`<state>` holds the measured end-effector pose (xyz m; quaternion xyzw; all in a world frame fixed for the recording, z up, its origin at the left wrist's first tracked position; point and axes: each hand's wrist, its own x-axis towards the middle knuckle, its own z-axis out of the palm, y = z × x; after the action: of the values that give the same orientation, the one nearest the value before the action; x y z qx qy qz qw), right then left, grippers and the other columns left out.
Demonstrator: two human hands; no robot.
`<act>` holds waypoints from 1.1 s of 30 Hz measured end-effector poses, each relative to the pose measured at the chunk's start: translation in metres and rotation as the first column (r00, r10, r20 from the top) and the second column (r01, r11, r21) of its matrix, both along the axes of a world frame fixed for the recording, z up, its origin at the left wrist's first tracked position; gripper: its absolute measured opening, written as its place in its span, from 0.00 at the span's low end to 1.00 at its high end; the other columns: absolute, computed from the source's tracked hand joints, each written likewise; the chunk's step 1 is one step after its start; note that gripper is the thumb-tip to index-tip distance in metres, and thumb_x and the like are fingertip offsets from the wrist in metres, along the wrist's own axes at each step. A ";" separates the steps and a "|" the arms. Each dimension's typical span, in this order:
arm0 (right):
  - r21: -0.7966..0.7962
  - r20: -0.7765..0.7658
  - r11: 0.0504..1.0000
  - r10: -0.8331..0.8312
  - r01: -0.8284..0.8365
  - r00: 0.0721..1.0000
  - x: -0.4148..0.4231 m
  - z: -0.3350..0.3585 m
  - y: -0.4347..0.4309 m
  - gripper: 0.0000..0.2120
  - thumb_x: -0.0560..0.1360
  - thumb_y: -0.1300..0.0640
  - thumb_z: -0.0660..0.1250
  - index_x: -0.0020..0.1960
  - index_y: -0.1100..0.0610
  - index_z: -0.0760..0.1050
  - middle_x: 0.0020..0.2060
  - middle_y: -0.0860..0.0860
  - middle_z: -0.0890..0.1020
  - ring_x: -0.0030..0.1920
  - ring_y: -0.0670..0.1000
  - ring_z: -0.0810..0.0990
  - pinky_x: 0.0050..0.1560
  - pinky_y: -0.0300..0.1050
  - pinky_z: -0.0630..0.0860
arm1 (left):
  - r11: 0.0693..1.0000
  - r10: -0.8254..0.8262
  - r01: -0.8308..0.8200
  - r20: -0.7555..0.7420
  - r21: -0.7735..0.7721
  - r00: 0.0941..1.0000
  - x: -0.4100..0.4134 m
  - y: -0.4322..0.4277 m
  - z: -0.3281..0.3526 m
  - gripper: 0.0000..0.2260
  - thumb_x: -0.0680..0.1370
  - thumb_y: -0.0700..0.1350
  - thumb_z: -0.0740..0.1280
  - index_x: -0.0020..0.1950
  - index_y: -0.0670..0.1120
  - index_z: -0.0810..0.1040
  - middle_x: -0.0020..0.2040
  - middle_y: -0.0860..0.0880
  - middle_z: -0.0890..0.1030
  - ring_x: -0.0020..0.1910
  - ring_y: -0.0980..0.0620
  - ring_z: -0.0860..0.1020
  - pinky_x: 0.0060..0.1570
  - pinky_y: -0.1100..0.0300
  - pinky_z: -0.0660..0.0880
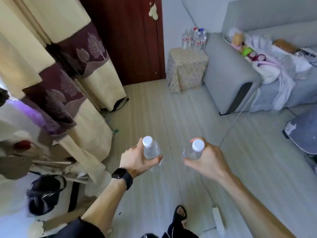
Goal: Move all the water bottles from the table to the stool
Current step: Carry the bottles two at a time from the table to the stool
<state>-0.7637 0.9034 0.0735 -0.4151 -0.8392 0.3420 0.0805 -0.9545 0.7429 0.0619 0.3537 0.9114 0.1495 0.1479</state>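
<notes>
Head view — left hand fingers grip one bottle, right hand the other bottle — far labels unreadable.

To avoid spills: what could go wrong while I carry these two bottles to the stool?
The standing bottles already crowd the far side of the stool; setting new ones down may topple them.
The left hand holds the left bottle and the right hand the right bottle, so neither can steady anything.
The power strip on the floor near your foot could trip you.
</notes>
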 end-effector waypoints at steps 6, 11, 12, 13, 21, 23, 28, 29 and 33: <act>-0.066 -0.001 0.998 -0.021 0.021 1.000 -0.061 0.000 0.100 0.26 0.57 0.37 0.71 0.51 0.45 0.74 0.41 0.40 0.83 0.43 0.46 0.81 0.46 0.40 0.76 | 0.999 0.050 -0.050 0.020 0.018 0.999 -0.066 0.091 -0.001 0.31 0.65 0.73 0.67 0.57 0.54 0.66 0.42 0.53 0.81 0.43 0.45 0.80 0.45 0.52 0.78; -0.041 0.041 0.999 -0.029 0.031 0.999 -0.118 -0.007 0.186 0.23 0.59 0.42 0.75 0.50 0.46 0.74 0.39 0.41 0.83 0.42 0.46 0.81 0.46 0.42 0.77 | 1.000 0.019 -0.019 0.007 -0.018 1.000 -0.130 0.170 -0.015 0.32 0.65 0.75 0.64 0.56 0.54 0.65 0.40 0.52 0.81 0.42 0.44 0.80 0.45 0.52 0.79; -0.043 0.053 0.998 -0.035 0.037 0.998 -0.129 -0.009 0.202 0.23 0.58 0.41 0.74 0.50 0.47 0.75 0.38 0.41 0.83 0.42 0.45 0.81 0.45 0.42 0.78 | 1.000 0.012 -0.012 0.012 -0.011 1.000 -0.142 0.187 -0.018 0.32 0.65 0.75 0.64 0.56 0.54 0.65 0.40 0.52 0.81 0.42 0.44 0.80 0.45 0.52 0.79; -0.040 0.055 0.998 -0.046 0.049 0.997 -0.141 -0.009 0.221 0.23 0.58 0.40 0.73 0.50 0.48 0.76 0.38 0.41 0.83 0.42 0.44 0.81 0.44 0.42 0.78 | 1.000 0.002 -0.002 0.020 -0.016 1.000 -0.155 0.206 -0.020 0.32 0.66 0.75 0.64 0.57 0.54 0.65 0.40 0.52 0.81 0.42 0.44 0.80 0.45 0.52 0.78; -0.041 0.057 0.993 -0.109 0.111 0.992 -0.228 0.002 0.375 0.22 0.58 0.40 0.74 0.48 0.48 0.78 0.38 0.42 0.83 0.41 0.43 0.81 0.38 0.39 0.74 | 0.993 -0.115 0.116 0.042 -0.026 0.992 -0.261 0.379 -0.008 0.35 0.67 0.76 0.61 0.64 0.54 0.64 0.42 0.53 0.80 0.44 0.45 0.80 0.45 0.54 0.77; -0.040 0.033 0.989 -0.139 0.141 0.990 -0.242 0.007 0.411 0.21 0.61 0.45 0.78 0.51 0.45 0.78 0.42 0.41 0.83 0.43 0.45 0.80 0.40 0.39 0.73 | 0.988 -0.153 0.154 0.026 -0.027 0.988 -0.281 0.425 -0.002 0.35 0.67 0.76 0.62 0.65 0.55 0.63 0.42 0.54 0.79 0.44 0.46 0.81 0.45 0.54 0.77; -0.074 0.045 0.978 -0.190 0.193 0.981 -0.272 -0.005 0.517 0.22 0.59 0.41 0.74 0.51 0.44 0.78 0.40 0.42 0.83 0.42 0.44 0.81 0.38 0.41 0.75 | 0.985 -0.171 0.172 0.026 -0.017 0.985 -0.321 0.545 -0.004 0.34 0.67 0.76 0.62 0.62 0.55 0.64 0.43 0.52 0.81 0.44 0.45 0.81 0.46 0.52 0.79; -0.075 0.048 0.979 -0.184 0.187 0.982 -0.278 -0.010 0.540 0.22 0.58 0.40 0.73 0.50 0.46 0.78 0.40 0.42 0.83 0.41 0.43 0.81 0.37 0.40 0.75 | 0.986 -0.167 0.168 0.034 -0.016 0.985 -0.326 0.568 -0.007 0.34 0.66 0.76 0.62 0.61 0.55 0.64 0.43 0.52 0.82 0.43 0.46 0.81 0.46 0.51 0.79; -0.104 0.073 0.982 -0.148 0.155 0.986 -0.301 -0.017 0.623 0.19 0.61 0.41 0.74 0.48 0.46 0.76 0.40 0.42 0.82 0.41 0.46 0.80 0.38 0.39 0.74 | 0.990 -0.132 0.135 0.068 -0.038 0.989 -0.341 0.651 -0.015 0.33 0.66 0.76 0.63 0.61 0.55 0.64 0.43 0.54 0.81 0.42 0.47 0.80 0.46 0.51 0.79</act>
<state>-1.0646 1.5262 0.0563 -0.4924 -0.7874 0.3666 0.0558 -1.2957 1.3938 0.0472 0.4058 0.8833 0.1312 0.1948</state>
